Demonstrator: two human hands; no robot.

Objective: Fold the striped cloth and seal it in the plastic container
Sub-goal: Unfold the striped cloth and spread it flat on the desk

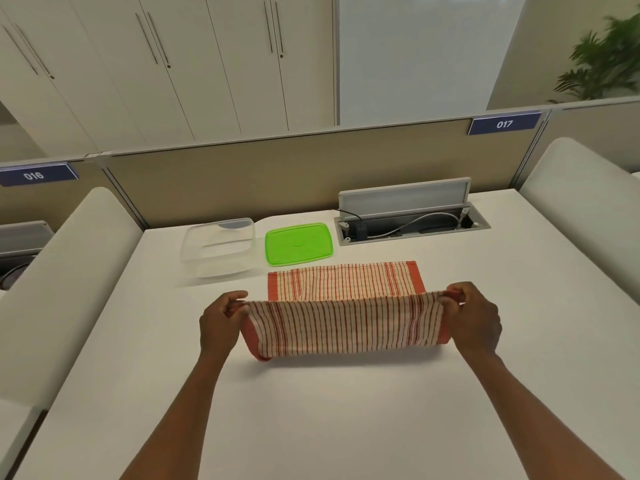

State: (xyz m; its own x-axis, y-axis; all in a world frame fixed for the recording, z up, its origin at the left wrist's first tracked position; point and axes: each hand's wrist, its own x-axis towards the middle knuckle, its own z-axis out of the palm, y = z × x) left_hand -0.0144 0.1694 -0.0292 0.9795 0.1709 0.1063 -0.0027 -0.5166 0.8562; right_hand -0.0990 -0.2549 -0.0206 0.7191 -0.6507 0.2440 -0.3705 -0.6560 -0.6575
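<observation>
Both hands, left hand (pixel 221 318) and right hand (pixel 472 315), had fingers clamped on the striped cloth (pixel 346 327) corners, lifting its near edge to fold it over the far half.

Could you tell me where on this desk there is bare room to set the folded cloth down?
The wide strip of white desk nearer than the striped cloth is bare, as is the stretch to its right. It is crowded beyond the cloth: clear container, green lid and open cable hatch.
</observation>
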